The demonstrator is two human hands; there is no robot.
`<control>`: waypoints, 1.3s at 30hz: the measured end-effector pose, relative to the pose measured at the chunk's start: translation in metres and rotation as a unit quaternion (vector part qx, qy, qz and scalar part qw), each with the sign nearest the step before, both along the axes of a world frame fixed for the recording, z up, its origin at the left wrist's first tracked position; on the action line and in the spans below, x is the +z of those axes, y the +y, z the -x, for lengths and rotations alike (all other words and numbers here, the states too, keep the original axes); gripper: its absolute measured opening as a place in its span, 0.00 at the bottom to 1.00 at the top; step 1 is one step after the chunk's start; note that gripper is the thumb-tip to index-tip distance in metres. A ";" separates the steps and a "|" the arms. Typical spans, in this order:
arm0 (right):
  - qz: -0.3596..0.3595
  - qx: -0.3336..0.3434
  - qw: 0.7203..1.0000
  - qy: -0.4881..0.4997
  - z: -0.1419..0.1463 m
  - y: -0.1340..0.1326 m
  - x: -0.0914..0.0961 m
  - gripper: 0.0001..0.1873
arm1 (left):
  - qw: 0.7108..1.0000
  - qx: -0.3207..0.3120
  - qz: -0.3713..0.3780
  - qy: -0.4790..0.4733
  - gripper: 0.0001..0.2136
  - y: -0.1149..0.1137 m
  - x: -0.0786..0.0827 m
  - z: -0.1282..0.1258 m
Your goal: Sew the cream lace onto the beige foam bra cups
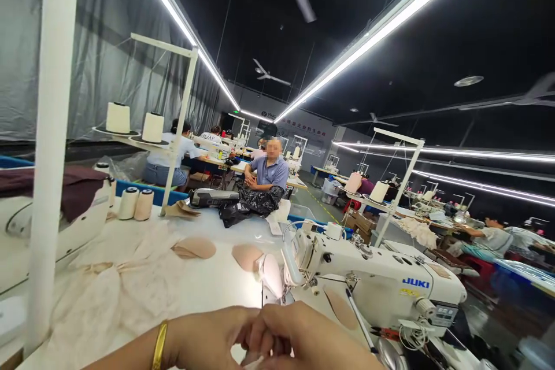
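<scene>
My left hand, with a gold bracelet at its wrist, meets my right hand at the bottom of the view. Both have their fingers curled inward and pressed together. A bit of something pale shows between them, too hidden to name. Just beyond stands a white JUKI sewing machine, a pale pink cup-shaped fabric piece lying by its needle end. A beige fabric piece is left of that, and stacked beige pieces rest farther left. Another beige piece lies beneath the machine's arm.
Cream fabric spreads over the table's left side. Thread cones and a white post stand there. A black plastic bag lies at the far edge, in front of a seated person. Scissors lie right of my hands.
</scene>
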State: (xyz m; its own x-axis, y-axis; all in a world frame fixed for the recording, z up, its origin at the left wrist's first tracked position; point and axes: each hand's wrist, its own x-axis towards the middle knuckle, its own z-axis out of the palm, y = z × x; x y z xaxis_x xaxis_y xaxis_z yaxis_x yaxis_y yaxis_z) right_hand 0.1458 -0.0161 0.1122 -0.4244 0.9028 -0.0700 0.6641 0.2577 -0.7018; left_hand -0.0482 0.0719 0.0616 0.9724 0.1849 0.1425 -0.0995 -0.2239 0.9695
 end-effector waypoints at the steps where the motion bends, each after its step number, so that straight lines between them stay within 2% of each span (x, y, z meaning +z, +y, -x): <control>1: -0.020 -0.014 0.999 -0.027 -0.002 -0.001 0.001 0.13 | 1.000 0.013 0.000 0.020 0.17 0.000 0.001 0.004; 3: -0.091 -0.035 0.992 -0.080 -0.005 -0.001 0.000 0.12 | 0.993 0.080 -0.037 0.075 0.16 0.002 0.003 0.012; 5: -0.215 -0.039 0.968 -0.121 -0.007 0.004 -0.006 0.09 | 0.971 0.181 -0.112 0.108 0.11 0.006 0.004 0.018; 7: -0.384 -0.039 0.909 -0.158 -0.007 0.012 -0.022 0.08 | 0.935 0.271 -0.209 0.093 0.10 0.014 0.000 0.020; 9: -0.510 -0.047 0.841 -0.177 -0.005 0.022 -0.045 0.12 | 0.883 0.323 -0.339 0.042 0.09 0.026 -0.010 0.020; 10: -0.543 -0.055 0.818 -0.178 -0.005 0.027 -0.060 0.14 | 0.843 0.333 -0.422 0.022 0.08 0.032 -0.018 0.020; 11: -0.555 -0.062 0.810 -0.180 -0.006 0.032 -0.075 0.16 | 0.799 0.330 -0.502 0.012 0.08 0.038 -0.027 0.020; 12: -0.548 -0.065 0.814 -0.183 -0.007 0.037 -0.090 0.18 | 0.759 0.319 -0.568 0.010 0.09 0.042 -0.037 0.020; 13: -0.529 -0.063 0.825 -0.189 -0.010 0.041 -0.105 0.19 | 0.730 0.302 -0.614 0.019 0.10 0.044 -0.047 0.019; 14: -0.506 -0.056 0.838 -0.196 -0.014 0.044 -0.119 0.20 | 0.717 0.279 -0.637 0.039 0.10 0.045 -0.056 0.019; 16: -0.458 -0.026 0.865 -0.204 -0.026 0.048 -0.142 0.19 | 0.730 0.230 -0.637 0.087 0.06 0.043 -0.067 0.018; 19: -0.408 0.009 0.893 -0.190 -0.049 0.051 -0.161 0.15 | 0.742 0.173 -0.639 0.109 0.07 0.041 -0.070 0.009; 22: -0.374 0.016 0.911 -0.170 -0.071 0.058 -0.165 0.15 | 0.735 0.139 -0.658 0.090 0.09 0.049 -0.067 -0.013; 25: -0.362 0.024 0.920 -0.150 -0.088 0.067 -0.165 0.16 | 0.738 0.121 -0.655 0.113 0.09 0.059 -0.069 -0.039; 29: -0.355 0.030 0.926 -0.123 -0.102 0.071 -0.163 0.19 | 0.743 0.132 -0.643 0.133 0.14 0.060 -0.073 -0.061; 32: -0.353 0.021 0.931 -0.094 -0.103 0.067 -0.158 0.23 | 0.756 0.141 -0.624 0.143 0.10 0.056 -0.075 -0.063; 35: -0.350 0.009 0.934 -0.072 -0.101 0.063 -0.157 0.22 | 0.780 0.197 -0.577 0.143 0.03 0.057 -0.085 -0.058; 36: -0.352 0.006 0.933 -0.069 -0.101 0.064 -0.160 0.21 | 0.781 0.228 -0.567 0.130 0.04 0.059 -0.092 -0.055; 37: -0.363 0.004 0.930 -0.064 -0.101 0.066 -0.166 0.20 | 0.775 0.263 -0.564 0.110 0.09 0.062 -0.100 -0.053; 39: -0.413 0.023 0.908 -0.061 -0.105 0.076 -0.185 0.14 | 0.739 0.330 -0.585 0.042 0.13 0.072 -0.118 -0.052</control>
